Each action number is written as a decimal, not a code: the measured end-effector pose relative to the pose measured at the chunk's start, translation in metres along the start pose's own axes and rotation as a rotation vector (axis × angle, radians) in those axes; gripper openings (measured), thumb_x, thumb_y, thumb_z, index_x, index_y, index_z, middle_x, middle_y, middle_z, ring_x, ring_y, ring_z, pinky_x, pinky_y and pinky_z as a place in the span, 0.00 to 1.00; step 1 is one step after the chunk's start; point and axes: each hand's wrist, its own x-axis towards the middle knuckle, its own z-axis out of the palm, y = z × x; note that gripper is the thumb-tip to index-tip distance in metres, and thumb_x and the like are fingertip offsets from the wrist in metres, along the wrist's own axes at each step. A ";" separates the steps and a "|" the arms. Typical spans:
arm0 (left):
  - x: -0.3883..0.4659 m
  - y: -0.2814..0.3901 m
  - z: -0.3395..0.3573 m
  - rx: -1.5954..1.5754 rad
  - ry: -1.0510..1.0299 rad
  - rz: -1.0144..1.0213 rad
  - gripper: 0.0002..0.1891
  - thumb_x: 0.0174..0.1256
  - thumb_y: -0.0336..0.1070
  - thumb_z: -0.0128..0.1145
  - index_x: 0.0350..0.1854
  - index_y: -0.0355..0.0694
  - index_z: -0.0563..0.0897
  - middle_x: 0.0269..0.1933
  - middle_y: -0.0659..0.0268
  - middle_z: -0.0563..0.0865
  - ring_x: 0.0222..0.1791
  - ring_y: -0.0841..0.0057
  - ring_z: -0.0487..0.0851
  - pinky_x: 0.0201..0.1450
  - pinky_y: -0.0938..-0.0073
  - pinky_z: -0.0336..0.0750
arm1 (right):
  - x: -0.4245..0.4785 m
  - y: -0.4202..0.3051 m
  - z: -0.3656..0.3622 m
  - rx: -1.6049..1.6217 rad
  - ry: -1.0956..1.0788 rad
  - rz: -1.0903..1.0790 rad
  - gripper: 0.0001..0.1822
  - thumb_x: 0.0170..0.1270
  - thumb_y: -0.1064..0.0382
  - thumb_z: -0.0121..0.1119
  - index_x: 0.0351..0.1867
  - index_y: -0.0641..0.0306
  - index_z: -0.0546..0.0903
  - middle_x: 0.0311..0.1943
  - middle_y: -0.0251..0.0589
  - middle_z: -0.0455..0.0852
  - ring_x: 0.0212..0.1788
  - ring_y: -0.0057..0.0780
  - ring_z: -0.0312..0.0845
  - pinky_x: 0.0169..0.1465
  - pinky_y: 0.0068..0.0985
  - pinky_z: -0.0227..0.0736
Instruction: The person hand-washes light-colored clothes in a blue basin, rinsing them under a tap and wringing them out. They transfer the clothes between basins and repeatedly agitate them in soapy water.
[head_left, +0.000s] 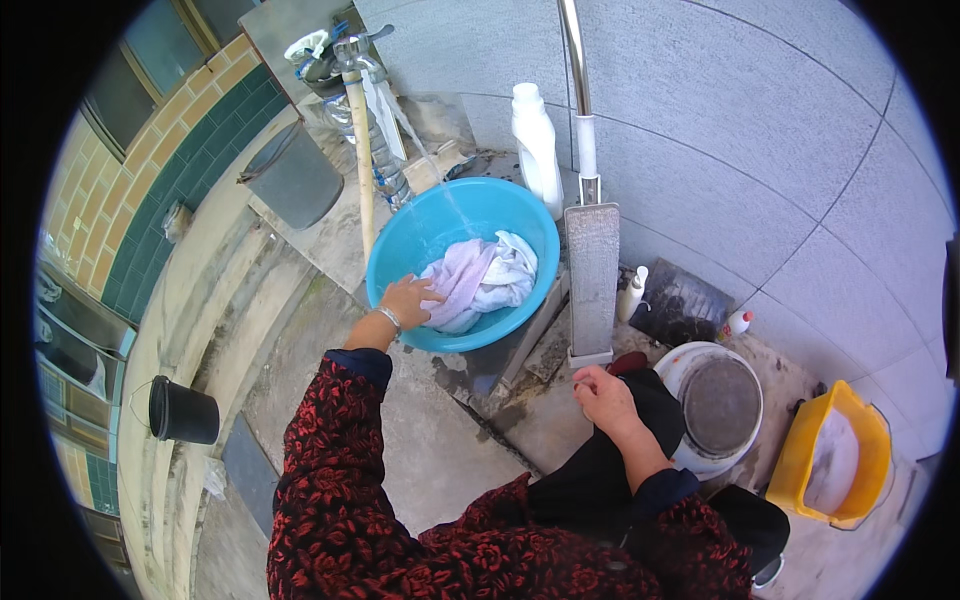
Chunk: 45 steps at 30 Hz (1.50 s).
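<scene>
A blue plastic basin (390, 259) stands under a running metal tap (351, 49). In it lie a pale pink cloth (459, 271) and a white cloth (511, 279), bunched together. My left hand (409, 301), with a bracelet at the wrist, reaches over the basin's near left rim, its fingers spread at the pink cloth's edge; whether they touch it I cannot tell. Over my knee, my right hand (602, 397) has its fingers curled, and whether anything is inside them is unclear. Just beyond that hand a flat mop (592, 281) leans upright against the tiled wall.
A white detergent bottle (537, 154) stands behind the basin. Grey (296, 176) and black (184, 410) buckets are at left, by curved steps (217, 315). At right are a pump bottle (633, 295), a small bottle (735, 325), a round white tub (679, 375) and a yellow bucket (802, 450).
</scene>
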 end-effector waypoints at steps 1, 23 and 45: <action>0.005 0.003 0.002 -0.143 -0.007 -0.024 0.22 0.48 0.37 0.57 0.51 0.58 0.79 0.61 0.61 0.70 0.61 0.56 0.65 0.61 0.65 0.63 | 0.000 -0.002 0.000 -0.012 -0.005 0.010 0.10 0.54 0.60 0.55 0.39 0.54 0.77 0.30 0.42 0.83 0.35 0.43 0.79 0.40 0.35 0.72; 0.066 0.038 0.080 -0.151 -0.193 0.466 0.16 0.59 0.42 0.44 0.42 0.46 0.84 0.50 0.66 0.81 0.53 0.69 0.75 0.64 0.65 0.55 | -0.001 0.005 -0.006 0.034 -0.024 0.040 0.10 0.53 0.62 0.55 0.39 0.56 0.77 0.29 0.40 0.84 0.33 0.38 0.79 0.38 0.31 0.72; 0.061 0.047 0.003 -0.400 0.254 -0.389 0.22 0.48 0.43 0.60 0.50 0.48 0.78 0.50 0.58 0.78 0.50 0.62 0.77 0.53 0.66 0.71 | -0.006 0.019 -0.014 0.106 0.044 0.028 0.10 0.53 0.64 0.56 0.39 0.58 0.77 0.28 0.42 0.83 0.32 0.39 0.80 0.37 0.31 0.72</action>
